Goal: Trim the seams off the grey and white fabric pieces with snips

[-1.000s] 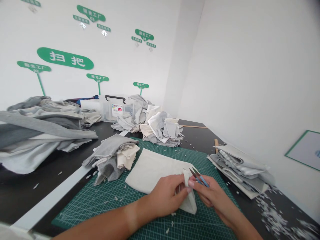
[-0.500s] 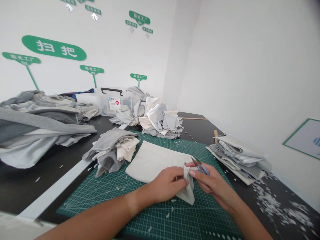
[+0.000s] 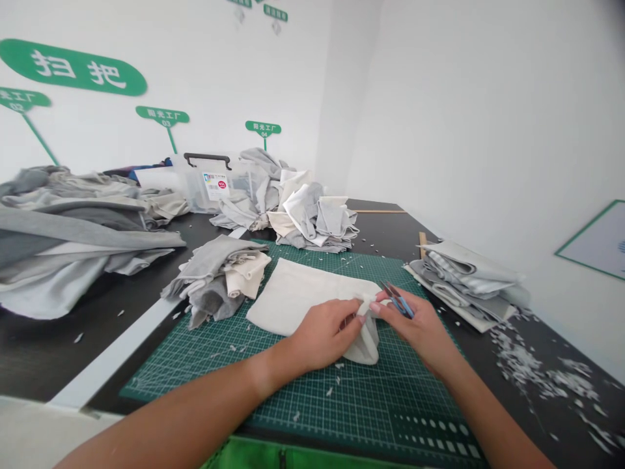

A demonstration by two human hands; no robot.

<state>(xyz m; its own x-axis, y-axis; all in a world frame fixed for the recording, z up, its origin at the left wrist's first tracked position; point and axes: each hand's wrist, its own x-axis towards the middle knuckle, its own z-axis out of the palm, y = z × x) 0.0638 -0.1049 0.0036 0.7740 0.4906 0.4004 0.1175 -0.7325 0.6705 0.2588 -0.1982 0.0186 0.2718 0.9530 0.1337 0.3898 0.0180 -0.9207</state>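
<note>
A cream cloth piece (image 3: 300, 296) lies flat on the green cutting mat (image 3: 273, 384). My left hand (image 3: 319, 335) pinches the cloth's raised near-right corner, fingers closed on the fabric. My right hand (image 3: 420, 329) is closed around small blue-handled thread snips (image 3: 398, 301), whose blades point up and left. The thumb and forefinger of that hand also touch the same cloth corner, right next to my left fingertips.
A small stack of grey and cream pieces (image 3: 219, 277) sits left of the cloth. A bigger heap (image 3: 305, 221) and a clear bin (image 3: 208, 185) stand behind. Large grey fabric (image 3: 73, 241) fills the left. Folded pieces (image 3: 463, 280) and scattered scraps (image 3: 532, 365) lie at right.
The view has tilted downward, so everything sits higher in the frame. Both hands stay on the cloth corner; the corner now stands a little lower and the snips point flatter.
</note>
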